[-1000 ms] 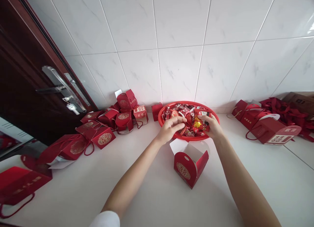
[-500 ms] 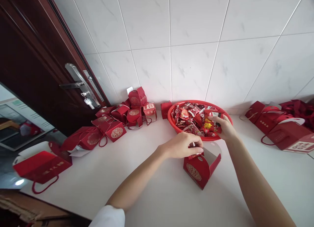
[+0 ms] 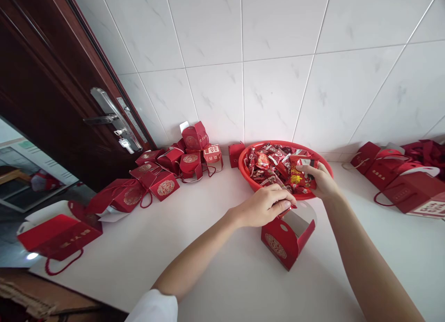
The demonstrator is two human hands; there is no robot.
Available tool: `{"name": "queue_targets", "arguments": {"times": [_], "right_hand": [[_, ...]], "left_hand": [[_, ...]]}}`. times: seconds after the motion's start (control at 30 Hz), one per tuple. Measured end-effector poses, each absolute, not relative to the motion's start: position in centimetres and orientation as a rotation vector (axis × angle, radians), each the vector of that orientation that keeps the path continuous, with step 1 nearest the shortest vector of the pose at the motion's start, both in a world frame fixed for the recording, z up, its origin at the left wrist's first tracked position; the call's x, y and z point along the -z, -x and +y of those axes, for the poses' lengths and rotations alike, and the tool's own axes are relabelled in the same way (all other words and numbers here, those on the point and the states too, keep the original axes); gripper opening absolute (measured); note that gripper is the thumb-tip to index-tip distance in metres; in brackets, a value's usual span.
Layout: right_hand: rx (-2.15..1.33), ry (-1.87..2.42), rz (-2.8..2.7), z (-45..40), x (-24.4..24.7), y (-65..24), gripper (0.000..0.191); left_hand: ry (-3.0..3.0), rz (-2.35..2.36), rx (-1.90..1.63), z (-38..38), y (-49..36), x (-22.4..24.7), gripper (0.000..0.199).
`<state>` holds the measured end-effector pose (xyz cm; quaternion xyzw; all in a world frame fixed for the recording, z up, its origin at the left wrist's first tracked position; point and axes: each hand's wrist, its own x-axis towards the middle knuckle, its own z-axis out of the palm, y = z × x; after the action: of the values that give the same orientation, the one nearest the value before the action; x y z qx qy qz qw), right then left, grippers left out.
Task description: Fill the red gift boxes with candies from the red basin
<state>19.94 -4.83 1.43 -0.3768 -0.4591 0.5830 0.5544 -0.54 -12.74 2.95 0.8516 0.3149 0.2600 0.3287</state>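
The left hand is holding a small red packet in a narrow fingertip grip, and the hand is hovering over the mouth of the open box. That box is standing on the worktop, just in front of the red basket, its near panel rising and its rear flap tilting back. Whether the packet is touching the card is hard to tell. The right hand is pinching a larger red packet with yellow print between thumb and fingers, above the sweets heaped in the basket.

Doing this well is probably a matter of keeping the left fingertips inside the raised panel and letting go low, since no hand is steadying the box and thin card is likely slipping or tipping under a knock. The right hand is best holding its packet lightly by the edge, clear of the rear flap. Other red boxes are sitting near the wall.
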Motion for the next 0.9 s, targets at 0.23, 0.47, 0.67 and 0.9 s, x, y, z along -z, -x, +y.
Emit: {"name": "queue_targets", "arguments": {"times": [0.23,0.47,0.67,0.9], "right_hand": [[-1.467,0.729,-1.207,-6.1,-2.8,-20.5,0.029],[-1.698,0.265,-1.845,-9.5,-5.9,-20.9,0.044],[-1.735,0.169,-2.353,-10.3,-6.5,-21.4,0.047],[-1.806,0.328,-2.289,-10.6,-6.7,-22.3,0.041]], "left_hand": [[-2.053,0.814,-0.647,-12.3,0.7,-2.6,0.024],[-1.957,0.653,-0.673,-11.9,0.9,-2.6,0.027],[-1.787,0.655,-0.75,-11.4,1.0,-2.1,0.032],[-1.544,0.669,-0.654,-10.9,1.2,-1.7,0.04]]}}
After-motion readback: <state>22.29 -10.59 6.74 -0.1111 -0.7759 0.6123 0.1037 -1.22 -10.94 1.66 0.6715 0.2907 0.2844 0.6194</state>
